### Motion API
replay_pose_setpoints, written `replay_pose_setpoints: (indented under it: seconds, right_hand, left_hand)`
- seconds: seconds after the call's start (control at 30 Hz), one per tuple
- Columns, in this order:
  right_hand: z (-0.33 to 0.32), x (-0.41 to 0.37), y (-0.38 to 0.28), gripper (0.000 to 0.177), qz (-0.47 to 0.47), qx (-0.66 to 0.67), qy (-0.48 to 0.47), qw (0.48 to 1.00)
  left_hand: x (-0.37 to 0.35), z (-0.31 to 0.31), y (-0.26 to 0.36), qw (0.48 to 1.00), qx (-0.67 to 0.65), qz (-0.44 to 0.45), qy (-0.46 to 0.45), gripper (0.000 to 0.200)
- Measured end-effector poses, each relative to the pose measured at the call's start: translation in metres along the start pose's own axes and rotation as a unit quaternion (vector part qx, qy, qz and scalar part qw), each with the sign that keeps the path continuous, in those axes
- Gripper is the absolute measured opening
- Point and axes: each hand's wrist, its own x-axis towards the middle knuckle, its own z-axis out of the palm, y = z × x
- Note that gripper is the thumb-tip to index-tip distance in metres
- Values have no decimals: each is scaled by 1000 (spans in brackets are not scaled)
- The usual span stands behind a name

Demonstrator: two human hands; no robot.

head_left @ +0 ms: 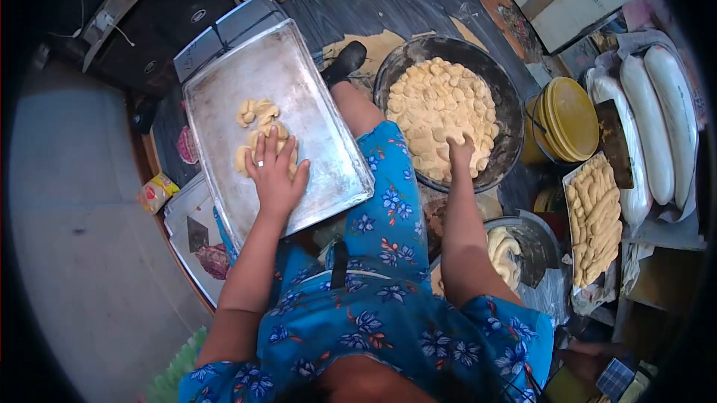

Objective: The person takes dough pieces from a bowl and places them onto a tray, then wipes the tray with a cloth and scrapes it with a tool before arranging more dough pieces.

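Observation:
My left hand point(276, 175) lies with its fingers spread on pieces of pale dough point(258, 113) on a worn metal tray point(321, 149). The tray rests tilted by my left leg. My right hand point(461, 155) reaches into a large black basin point(509, 97) filled with many small dough lumps point(441, 100). Its fingers touch the lumps near the basin's lower side; thumb and forefinger look apart, and nothing shows between them.
A yellow lidded bucket point(571, 119) stands right of the basin. Beyond it are a tray of shaped dough point(595, 216) and long white wrapped rolls point(646, 126). A bowl with soft dough point(504, 253) is by my right forearm. A yellow packet point(157, 192) lies left.

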Motion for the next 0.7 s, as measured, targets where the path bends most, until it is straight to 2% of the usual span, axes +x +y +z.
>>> replay_pose_setpoints:
  seconds: [0.1, 0.2, 0.3, 0.43, 0.5, 0.6, 0.67, 0.7]
  right_hand:
    - [0, 1, 42, 88, 112, -174, -82, 975]
    - [45, -20, 34, 99, 71, -281, -189, 938]
    - [93, -25, -1, 91, 90, -312, -235, 916]
    - [80, -7, -50, 83, -42, -246, -239, 938]
    - [77, -5, -65, 78, -98, -342, -229, 906]
    - [174, 44, 69, 70, -305, -428, -205, 826]
    - [110, -12, -9, 62, -112, -352, -268, 890]
    - [107, -15, 2, 60, -124, -344, -253, 895]
  left_hand:
    - [1, 2, -1, 1000, 4, 1, 2, 48]
    - [-1, 3, -1, 1000, 13, 6, -4, 48]
    - [1, 3, 1, 1000, 12, 5, -3, 47]
    - [1, 2, 2, 1000, 10, 2, -5, 46]
    - [1, 2, 2, 1000, 9, 2, -2, 45]
    - [1, 2, 1, 1000, 7, 1, 7, 44]
    - [-1, 0, 2, 1000, 3, -6, 5, 44]
    - [0, 0, 1, 1000, -3, -7, 6, 44]
